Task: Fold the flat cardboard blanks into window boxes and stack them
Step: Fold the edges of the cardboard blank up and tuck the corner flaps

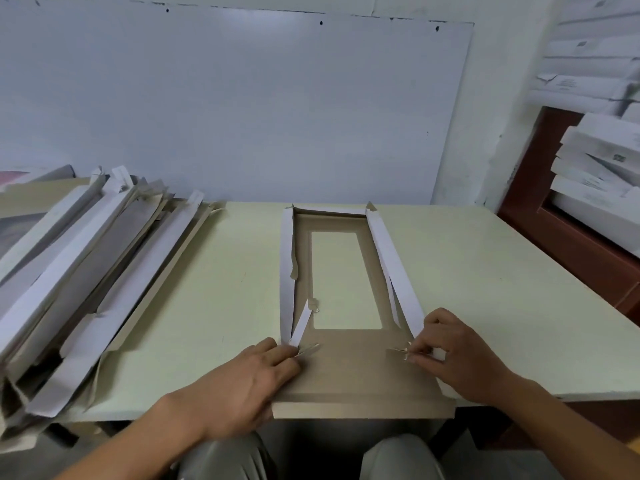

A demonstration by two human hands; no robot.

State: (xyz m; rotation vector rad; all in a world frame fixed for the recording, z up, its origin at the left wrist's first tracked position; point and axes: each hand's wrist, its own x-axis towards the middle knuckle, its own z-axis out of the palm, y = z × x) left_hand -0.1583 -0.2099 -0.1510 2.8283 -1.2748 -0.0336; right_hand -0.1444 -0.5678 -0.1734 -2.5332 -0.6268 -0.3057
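A brown cardboard blank (360, 375) with a rectangular window cut-out lies on the pale green table (214, 289), its near end hanging over the front edge. Its two long white side walls are raised, and the far end wall is up too. My left hand (242, 382) lies at the near left corner and pinches the small white corner tab there. My right hand (460, 355) is at the near right corner, fingers curled round the corner tab of the right wall.
A tall, untidy pile of flat blanks (79, 271) covers the table's left side. Folded white boxes (602, 174) are stacked at the right on a brown cabinet. A whiteboard leans against the wall behind the table.
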